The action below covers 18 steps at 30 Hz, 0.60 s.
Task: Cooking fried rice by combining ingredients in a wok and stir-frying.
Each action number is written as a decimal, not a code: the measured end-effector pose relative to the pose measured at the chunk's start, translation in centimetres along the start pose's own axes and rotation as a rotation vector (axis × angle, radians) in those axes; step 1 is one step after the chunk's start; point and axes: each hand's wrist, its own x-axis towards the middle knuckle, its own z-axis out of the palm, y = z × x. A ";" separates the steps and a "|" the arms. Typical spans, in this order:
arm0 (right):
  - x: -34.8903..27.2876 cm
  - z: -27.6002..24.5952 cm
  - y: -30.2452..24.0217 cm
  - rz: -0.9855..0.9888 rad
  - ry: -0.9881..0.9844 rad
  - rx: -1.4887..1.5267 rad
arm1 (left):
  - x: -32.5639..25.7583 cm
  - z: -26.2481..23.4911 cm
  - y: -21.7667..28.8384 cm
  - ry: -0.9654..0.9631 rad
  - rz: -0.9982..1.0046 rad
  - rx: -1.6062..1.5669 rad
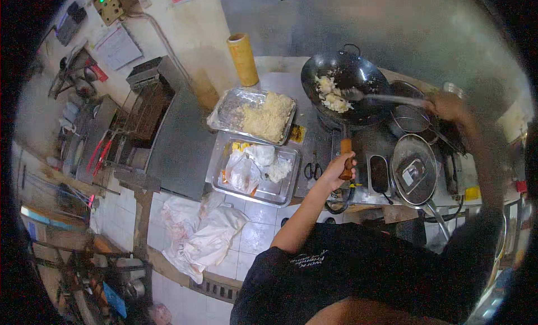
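- The person's left hand (338, 171) is wrapped around the wooden handle (346, 148) of a black wok (363, 77).
- The right hand (449, 107), well apart from the left, grips the far end of a long metal utensil (392, 99) whose head reaches into the wok.
- The wok sits at the back of the metal table (306, 151), with pale, clumped food (333, 94) on its left side.
- Left of the wok, a tray (223, 105) holds pale yellow grains (270, 116); just below it, a metal tray (291, 163) carries white plastic bags (243, 174).
- Scissors (313, 171) lie beside the metal tray.
- A round strainer (417, 191) rests to the right of the left hand.
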 end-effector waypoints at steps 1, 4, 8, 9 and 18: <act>-1.2 0.1 -0.1 0.017 -0.153 0.015 | 0.0 0.3 -0.1 0.000 -0.003 -0.003; -0.9 3.5 -2.2 0.068 -0.217 -0.032 | 0.0 0.7 -0.5 -0.018 0.002 0.008; 3.1 5.3 -3.4 0.145 -0.166 -0.058 | -0.9 0.8 -0.6 -0.032 0.023 0.103; 4.0 5.4 -2.0 0.108 -0.129 -0.131 | -1.2 0.3 -0.4 -0.044 0.060 0.165; 4.2 0.5 -4.5 0.145 -0.282 -0.234 | 3.9 -17.9 -17.7 0.061 0.076 0.618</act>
